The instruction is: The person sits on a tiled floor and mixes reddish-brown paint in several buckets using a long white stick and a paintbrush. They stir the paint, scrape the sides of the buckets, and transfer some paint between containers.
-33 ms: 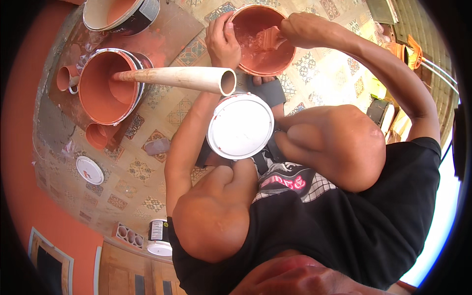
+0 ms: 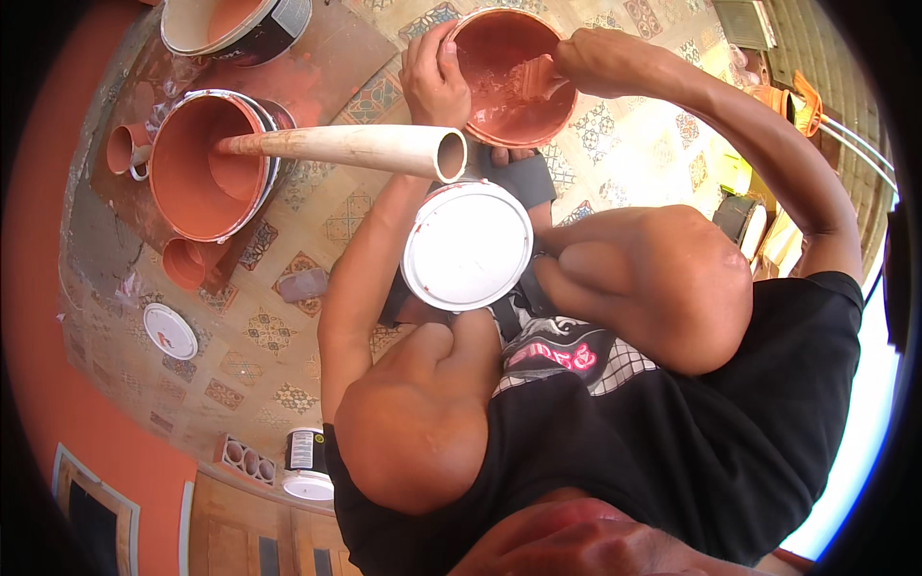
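Observation:
My left hand (image 2: pixel 434 75) is wrapped over the left rim of a bucket (image 2: pixel 571 113) coated inside with terracotta-red paint. Across from it, at the right rim, my right hand (image 2: pixel 600 62) is closed on a paintbrush (image 2: pixel 531 79), its handle mostly hidden in my fingers. The brush head, covered in the same red, reaches inside the bucket over wet paint (image 2: pixel 485 91). Between my knees stands a closed container with a white lid (image 2: pixel 468 245).
To the left, a larger red-coated bucket (image 2: pixel 197 206) has a long pale pipe (image 2: pixel 355 152) leaning out of it. Another paint bucket (image 2: pixel 288 38) stands beyond. A loose white lid (image 2: pixel 171 331) and a striped-label tub (image 2: pixel 307 461) lie on the patterned tile floor (image 2: pixel 259 331).
My right hand and the paintbrush have shifted slightly right and toward me inside the bucket. My left hand stays on the rim. The view has turned a little.

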The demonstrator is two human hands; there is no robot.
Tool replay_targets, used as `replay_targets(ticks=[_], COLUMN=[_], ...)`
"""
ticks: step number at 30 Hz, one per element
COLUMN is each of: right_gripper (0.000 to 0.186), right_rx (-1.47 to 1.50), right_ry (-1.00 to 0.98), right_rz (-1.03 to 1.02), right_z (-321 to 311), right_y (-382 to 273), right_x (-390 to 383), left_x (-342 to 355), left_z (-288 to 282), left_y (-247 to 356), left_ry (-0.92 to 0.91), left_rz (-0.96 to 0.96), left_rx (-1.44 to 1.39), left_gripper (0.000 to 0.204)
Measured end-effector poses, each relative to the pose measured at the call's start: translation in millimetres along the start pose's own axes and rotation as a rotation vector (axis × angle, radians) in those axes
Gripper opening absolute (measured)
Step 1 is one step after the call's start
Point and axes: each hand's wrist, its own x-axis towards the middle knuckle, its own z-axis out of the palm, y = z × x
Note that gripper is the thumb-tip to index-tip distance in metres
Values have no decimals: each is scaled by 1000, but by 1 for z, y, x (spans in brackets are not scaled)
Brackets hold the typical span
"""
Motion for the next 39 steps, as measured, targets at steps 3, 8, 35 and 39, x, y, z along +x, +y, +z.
replay_targets(ticks=[3,8,35,39], right_gripper=[33,35,33,34], right_rx=[-63,-388,-515,-537], right_ry=[-27,-149,-207,-175], right_rz=[-38,-247,-298,-297], right_z=[-5,-15,-11,23], right_y=[-4,-6,-24,-29], right_x=[-10,24,74,95], left_x=[1,4,-4,-3], left_z=[-1,-2,9,4], left_y=[2,7,-15,-15], left_ry=[-11,-19,135,145], left_rz=[8,7,11,33], left_rx=[71,179,157,185], left_gripper=[27,25,24,24])
